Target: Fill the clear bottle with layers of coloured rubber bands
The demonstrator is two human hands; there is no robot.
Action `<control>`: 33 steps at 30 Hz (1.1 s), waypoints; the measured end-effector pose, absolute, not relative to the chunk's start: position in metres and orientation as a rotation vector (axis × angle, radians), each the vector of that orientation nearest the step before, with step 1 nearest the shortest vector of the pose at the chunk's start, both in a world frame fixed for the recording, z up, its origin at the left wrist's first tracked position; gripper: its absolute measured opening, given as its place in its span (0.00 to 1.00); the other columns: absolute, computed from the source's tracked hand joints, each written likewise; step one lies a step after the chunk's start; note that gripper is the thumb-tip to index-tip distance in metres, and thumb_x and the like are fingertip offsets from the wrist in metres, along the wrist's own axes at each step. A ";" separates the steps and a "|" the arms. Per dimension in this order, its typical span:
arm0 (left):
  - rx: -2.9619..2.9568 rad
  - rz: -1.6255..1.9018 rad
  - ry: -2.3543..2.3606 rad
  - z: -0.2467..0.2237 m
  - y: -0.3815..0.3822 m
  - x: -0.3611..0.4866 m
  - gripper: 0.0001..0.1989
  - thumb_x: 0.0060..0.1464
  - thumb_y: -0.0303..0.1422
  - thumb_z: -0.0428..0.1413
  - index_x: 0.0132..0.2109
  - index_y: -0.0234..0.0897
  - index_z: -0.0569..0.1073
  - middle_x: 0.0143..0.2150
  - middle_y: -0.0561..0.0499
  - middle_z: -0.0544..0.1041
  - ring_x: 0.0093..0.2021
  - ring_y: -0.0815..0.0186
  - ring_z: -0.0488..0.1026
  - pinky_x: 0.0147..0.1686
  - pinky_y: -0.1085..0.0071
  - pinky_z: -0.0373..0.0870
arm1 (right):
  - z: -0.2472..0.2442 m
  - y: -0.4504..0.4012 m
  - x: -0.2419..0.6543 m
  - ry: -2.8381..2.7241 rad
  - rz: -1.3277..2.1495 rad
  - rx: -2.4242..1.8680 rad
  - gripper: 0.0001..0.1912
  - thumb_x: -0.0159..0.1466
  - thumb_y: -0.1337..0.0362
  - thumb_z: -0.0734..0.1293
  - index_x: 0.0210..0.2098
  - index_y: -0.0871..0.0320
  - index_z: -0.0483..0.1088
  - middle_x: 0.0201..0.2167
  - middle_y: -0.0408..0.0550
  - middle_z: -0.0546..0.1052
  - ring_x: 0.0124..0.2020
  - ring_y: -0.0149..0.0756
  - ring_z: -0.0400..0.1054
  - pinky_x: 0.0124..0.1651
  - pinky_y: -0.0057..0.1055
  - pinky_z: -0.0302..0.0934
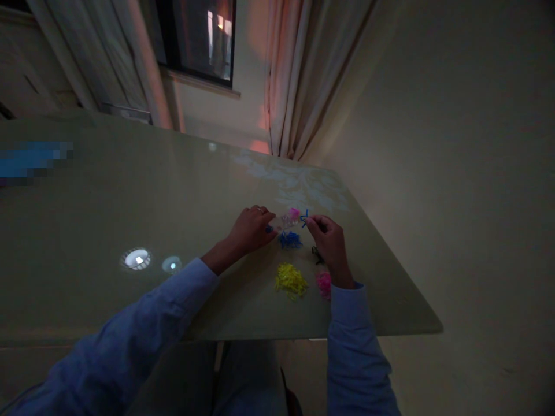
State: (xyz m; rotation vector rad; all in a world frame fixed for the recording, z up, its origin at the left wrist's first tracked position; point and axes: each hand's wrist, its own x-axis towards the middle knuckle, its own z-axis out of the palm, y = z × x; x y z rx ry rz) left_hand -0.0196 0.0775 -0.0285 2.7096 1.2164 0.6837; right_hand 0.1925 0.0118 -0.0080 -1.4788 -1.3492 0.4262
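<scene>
My left hand (255, 229) has its thumb and fingers closed around the near end of a clear plastic container (286, 221), which lies on its side with something pink (294, 213) at its far end. Between the thumb and finger of my right hand (329, 238) are a few thin blue strips (304, 218), held just right of the container. Below the container lies a loose pile of blue strips (289, 240). Closer to me is a yellow pile (291, 281). A pink pile (324, 285) and a small black bunch (317, 255) are partly hidden by my right hand and wrist.
The glossy table (208, 300) ends at a right edge beside a plain wall (468, 173). A blurred blue item (32, 160) sits at the far left. Curtains (288, 81) and a window (199, 40) stand behind the table, and lights reflect off its top.
</scene>
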 end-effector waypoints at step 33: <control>2.738 0.650 1.177 -0.027 0.074 -0.018 0.19 0.58 0.38 0.61 0.52 0.33 0.79 0.49 0.38 0.80 0.51 0.50 0.76 0.49 0.57 0.71 | -0.015 0.012 0.184 -1.405 0.523 -1.409 0.14 0.57 0.52 0.74 0.34 0.57 0.81 0.33 0.50 0.82 0.34 0.38 0.74 0.41 0.35 0.68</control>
